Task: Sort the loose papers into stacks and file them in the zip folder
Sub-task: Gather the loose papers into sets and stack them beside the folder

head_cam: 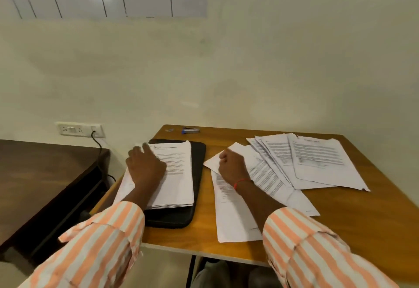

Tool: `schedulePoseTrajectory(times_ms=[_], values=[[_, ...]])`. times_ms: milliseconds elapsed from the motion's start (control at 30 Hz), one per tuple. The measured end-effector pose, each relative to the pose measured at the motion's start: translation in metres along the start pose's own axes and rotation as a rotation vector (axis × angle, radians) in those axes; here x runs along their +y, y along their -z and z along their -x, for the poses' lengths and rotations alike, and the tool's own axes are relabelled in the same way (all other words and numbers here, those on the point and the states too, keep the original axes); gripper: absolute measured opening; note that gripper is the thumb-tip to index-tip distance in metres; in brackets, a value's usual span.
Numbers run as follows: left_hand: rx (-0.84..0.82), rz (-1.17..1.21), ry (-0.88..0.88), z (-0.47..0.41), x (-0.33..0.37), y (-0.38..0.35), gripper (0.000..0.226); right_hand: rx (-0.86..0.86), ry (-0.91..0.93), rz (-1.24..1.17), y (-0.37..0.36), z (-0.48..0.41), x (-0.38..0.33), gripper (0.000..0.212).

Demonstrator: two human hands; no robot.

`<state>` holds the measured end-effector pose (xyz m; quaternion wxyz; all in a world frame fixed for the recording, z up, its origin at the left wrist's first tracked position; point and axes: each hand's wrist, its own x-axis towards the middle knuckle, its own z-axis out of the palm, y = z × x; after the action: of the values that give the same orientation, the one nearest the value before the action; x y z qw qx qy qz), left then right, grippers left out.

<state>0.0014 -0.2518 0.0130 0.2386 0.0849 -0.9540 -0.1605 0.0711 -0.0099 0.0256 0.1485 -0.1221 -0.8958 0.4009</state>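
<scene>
locate the sorted stack (176, 169) at the left of the table (340, 219), lying flat, print up, on top of the black zip folder (200, 165); note lower pages sticking out past the folder's left side; state of the zip: cannot tell, hidden under the paper; read the left hand (145, 167) as resting palm down on the stack's left half, fingers straight and slightly apart, index finger reaching to the far left corner; read the right hand (231, 165) as curled, fingers and thumb closed together on the edge of one loose sheet (213, 160), just right of the folder; judge the step in hand as carrying that sheet across onto the stack.

to do it well: press the stack down with the flat left palm to prevent sliding on the folder; raise the pinched sheet clear of the second sheet (231, 215) under the wrist before moving sideways, to avoid dragging two pages; compare the heading with the top page before laying down; land the far corner first, using the left index finger as a stop, then smooth toward the near edge; grip lightly at the margin to avoid creasing; square the overhanging pages afterwards.

further out: loose papers (317, 163) fanned and overlapping at the right of the table, not yet sorted; stapler (190, 130) at the far edge, near the folder; wall socket (79, 129) with a cable plugged in; dark side table (45, 174) to the left.
</scene>
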Motion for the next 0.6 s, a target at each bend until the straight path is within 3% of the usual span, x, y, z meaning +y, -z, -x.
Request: schedulePoseTrajectory(times_ms=[100,233,300,367,500,600], values=[[-0.130,0.176,-0.179,0.010,0.058,-0.011,0.049,0.169,-0.070,0.159,0.044,-0.016,0.045,0.029],[-0.472,0.366,-0.388,0.045,0.150,-0.035,0.052,0.139,-0.148,0.458,0.081,-0.027,0.110,0.032],[-0.546,0.398,-0.469,0.064,0.186,-0.048,0.055,0.138,-0.155,0.503,0.091,-0.032,0.132,0.030],[-0.587,0.429,-0.481,0.078,0.214,-0.062,0.054,0.154,-0.178,0.522,0.098,-0.040,0.147,0.033],[-0.652,0.545,-0.446,0.098,0.239,-0.080,0.045,0.136,-0.298,0.533,0.104,-0.052,0.158,0.059],[-0.675,0.600,-0.413,0.108,0.247,-0.093,0.044,0.124,-0.200,0.565,0.099,-0.050,0.152,0.058]])
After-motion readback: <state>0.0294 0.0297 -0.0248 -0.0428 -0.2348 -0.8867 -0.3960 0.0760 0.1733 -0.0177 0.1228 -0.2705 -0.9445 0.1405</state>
